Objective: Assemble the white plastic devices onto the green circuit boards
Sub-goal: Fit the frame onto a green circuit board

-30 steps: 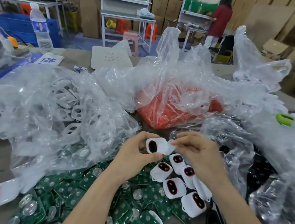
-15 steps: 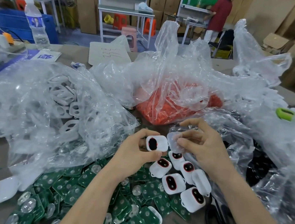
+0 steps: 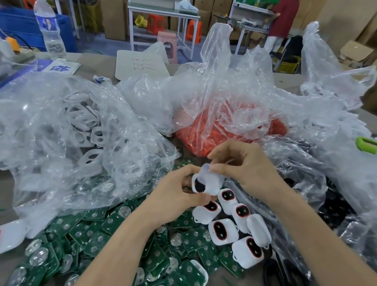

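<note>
Both hands grip one piece at centre: the left hand (image 3: 177, 190) curls round a white plastic device (image 3: 200, 187), steadying it, while the right hand (image 3: 247, 169) pinches a translucent cap (image 3: 212, 180) against its top, apparently to press it on. Around them, largest first: a clear bag (image 3: 39, 148) of white shells (image 3: 93, 134) at left, orange parts (image 3: 197, 141) bagged far centre (stock within reach), green circuit boards (image 3: 110, 226) heaped near, finished devices (image 3: 222, 232) lined up right.
</note>
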### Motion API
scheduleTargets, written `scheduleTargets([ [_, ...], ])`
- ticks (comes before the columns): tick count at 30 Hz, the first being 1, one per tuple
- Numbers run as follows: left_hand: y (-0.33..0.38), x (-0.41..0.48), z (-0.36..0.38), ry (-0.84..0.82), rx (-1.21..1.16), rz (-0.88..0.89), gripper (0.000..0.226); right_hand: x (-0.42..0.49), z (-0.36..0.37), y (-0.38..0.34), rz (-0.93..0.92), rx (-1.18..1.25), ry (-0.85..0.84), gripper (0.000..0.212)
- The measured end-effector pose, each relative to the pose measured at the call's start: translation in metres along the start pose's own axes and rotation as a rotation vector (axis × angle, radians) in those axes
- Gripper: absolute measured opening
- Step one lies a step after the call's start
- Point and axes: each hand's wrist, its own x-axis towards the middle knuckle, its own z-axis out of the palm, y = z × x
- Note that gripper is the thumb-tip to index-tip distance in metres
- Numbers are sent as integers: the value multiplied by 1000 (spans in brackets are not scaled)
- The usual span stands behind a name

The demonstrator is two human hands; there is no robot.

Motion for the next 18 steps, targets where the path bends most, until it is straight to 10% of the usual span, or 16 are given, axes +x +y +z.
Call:
scheduleTargets([
  [18,1,1,1,-1,-8,-23,34,7,9,-1,-134,-206,-99,11],
])
